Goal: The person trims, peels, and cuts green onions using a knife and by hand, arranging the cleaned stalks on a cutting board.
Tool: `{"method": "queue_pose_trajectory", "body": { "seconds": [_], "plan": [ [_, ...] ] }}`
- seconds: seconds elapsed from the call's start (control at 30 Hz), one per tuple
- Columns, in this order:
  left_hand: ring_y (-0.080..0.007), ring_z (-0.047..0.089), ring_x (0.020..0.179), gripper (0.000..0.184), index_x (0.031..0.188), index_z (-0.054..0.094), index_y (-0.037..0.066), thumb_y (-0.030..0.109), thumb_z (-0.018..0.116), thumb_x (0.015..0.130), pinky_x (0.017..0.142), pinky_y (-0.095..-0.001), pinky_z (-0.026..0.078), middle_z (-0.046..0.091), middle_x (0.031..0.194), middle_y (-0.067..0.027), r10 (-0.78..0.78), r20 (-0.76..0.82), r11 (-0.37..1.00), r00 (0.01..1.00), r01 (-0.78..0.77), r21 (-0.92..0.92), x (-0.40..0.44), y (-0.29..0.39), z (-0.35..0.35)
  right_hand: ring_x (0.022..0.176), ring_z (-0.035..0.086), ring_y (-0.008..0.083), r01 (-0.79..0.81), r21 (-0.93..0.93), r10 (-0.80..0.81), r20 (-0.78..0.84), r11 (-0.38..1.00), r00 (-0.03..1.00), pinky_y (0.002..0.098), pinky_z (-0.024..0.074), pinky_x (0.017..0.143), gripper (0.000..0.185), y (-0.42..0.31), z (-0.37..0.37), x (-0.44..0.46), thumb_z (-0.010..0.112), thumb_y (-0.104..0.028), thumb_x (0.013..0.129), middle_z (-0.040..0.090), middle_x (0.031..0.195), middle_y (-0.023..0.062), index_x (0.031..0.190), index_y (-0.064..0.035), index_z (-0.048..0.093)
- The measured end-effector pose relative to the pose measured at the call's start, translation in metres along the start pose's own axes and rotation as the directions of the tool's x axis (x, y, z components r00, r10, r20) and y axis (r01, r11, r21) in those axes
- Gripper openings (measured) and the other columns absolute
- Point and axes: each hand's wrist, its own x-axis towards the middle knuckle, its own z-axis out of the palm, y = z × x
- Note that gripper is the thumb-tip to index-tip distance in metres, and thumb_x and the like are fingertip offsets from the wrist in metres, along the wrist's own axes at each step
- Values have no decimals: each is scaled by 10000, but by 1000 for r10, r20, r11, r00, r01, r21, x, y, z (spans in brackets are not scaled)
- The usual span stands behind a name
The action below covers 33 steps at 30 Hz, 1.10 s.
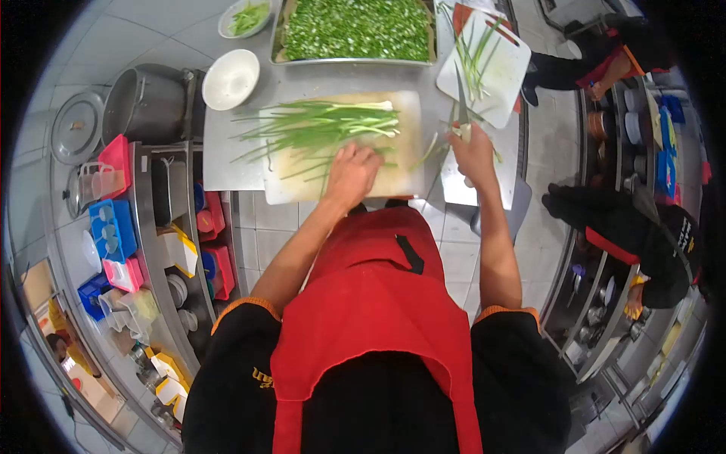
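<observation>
Several spring onions (321, 125) lie across a worn cutting board (363, 185), white ends to the right. My left hand (354, 174) rests on the board at the near side of the bunch, fingers curled over a few stalks; its fingertips are partly hidden. To the right of the board, my right hand (472, 155) is closed around the handle of a knife (462, 102), its blade pointing away from me. The blade overlaps a white cutting board (503, 57) where more spring onions (473, 64) lie. A loose stalk sits between the two boards.
A metal tray (355, 60) of chopped greens stands at the table's far side. A white bowl (231, 79) and a smaller bowl of green pieces (246, 17) are at left. Pots and shelves flank the left; two people (643, 227) (624, 57) are at right.
</observation>
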Motion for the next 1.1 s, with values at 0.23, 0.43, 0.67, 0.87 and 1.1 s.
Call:
{"method": "queue_pose_trajectory", "body": {
  "seconds": [0.23, 0.43, 0.67, 0.87, 1.1],
  "plan": [
    [-247, 500, 900, 110, 898, 677, 139, 136, 674, 788, 755, -385, 407, 557, 953, -22, 21, -4, 1000, 1000, -21, 7, 13, -10, -1, 792, 631, 420, 152, -73, -148, 56, 986, 987, 436, 497, 691, 170, 12, 8, -22, 578, -108, 804, 640, 812, 262, 888, 28, 636],
    [-251, 502, 998, 177, 960, 677, 149, 171, 689, 785, 814, -399, 395, 562, 1127, -44, 66, -28, 987, 997, -61, 150, 24, -16, -6, 825, 599, 435, 356, -146, -326, 196, 923, 925, 463, 477, 753, 175, 27, 19, -6, 560, -73, 768, 621, 839, 265, 892, 13, 649],
    [-299, 465, 1156, 521, 1130, 571, 84, 385, 745, 741, 969, -438, 329, 499, 1271, -110, -110, -171, 975, 979, 140, 174, 43, -33, -12, 828, 574, 439, 436, -130, -389, 280, 891, 878, 480, 461, 766, 169, 23, 22, 9, 572, -70, 758, 601, 864, 258, 883, 8, 653],
    [-330, 467, 1151, 550, 1117, 545, 29, 353, 776, 737, 978, -451, 337, 515, 1236, -158, -259, -385, 957, 886, 288, 20, 24, -36, -30, 820, 592, 420, 575, -47, -551, 229, 817, 802, 479, 471, 766, 114, -24, 49, 13, 586, -67, 750, 611, 871, 255, 817, 7, 641],
    [-365, 440, 1209, 578, 1156, 524, 29, 298, 795, 721, 1016, -474, 334, 478, 1284, -181, -242, -290, 970, 926, 229, -79, 14, -33, -71, 816, 591, 445, 504, 51, -505, 170, 862, 846, 478, 490, 780, 98, -38, 96, 4, 597, -60, 743, 604, 870, 275, 750, 36, 616]
  ]
}}
